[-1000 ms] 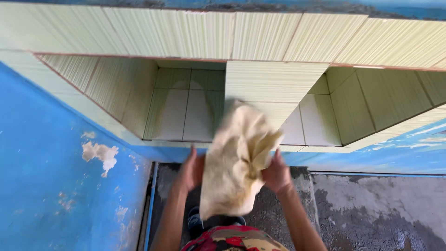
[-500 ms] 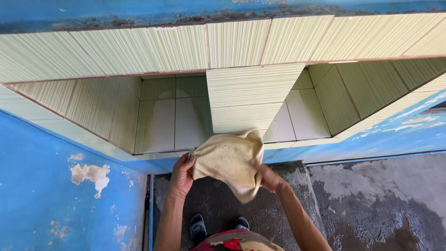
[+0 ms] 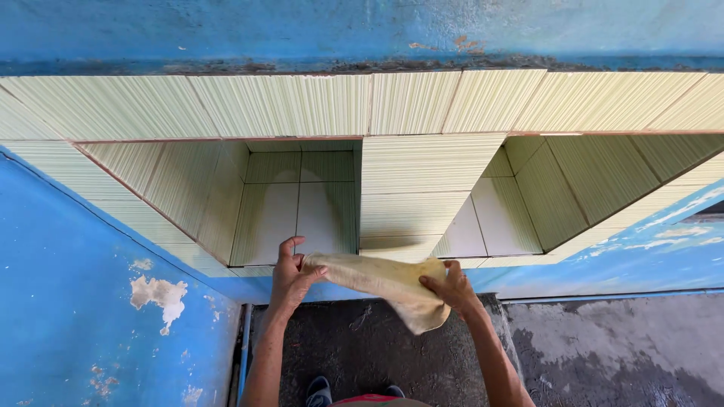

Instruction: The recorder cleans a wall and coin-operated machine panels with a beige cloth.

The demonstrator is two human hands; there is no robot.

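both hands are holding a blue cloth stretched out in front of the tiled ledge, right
Not quite. The cloth is pale yellow-beige, not blue; the blue is the painted wall. The head view shows this. The rest holds: the left hand and right hand each grip an end, stretching it out in front of the tiled ledge.

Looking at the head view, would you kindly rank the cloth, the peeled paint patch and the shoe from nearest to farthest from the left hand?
1. Cloth: gripped by the left hand, stretching rightward to the right hand.
2. Shoe: straight below, at the bottom edge.
3. Peeled paint patch: off to the left on the blue wall, slightly farther than the shoe.
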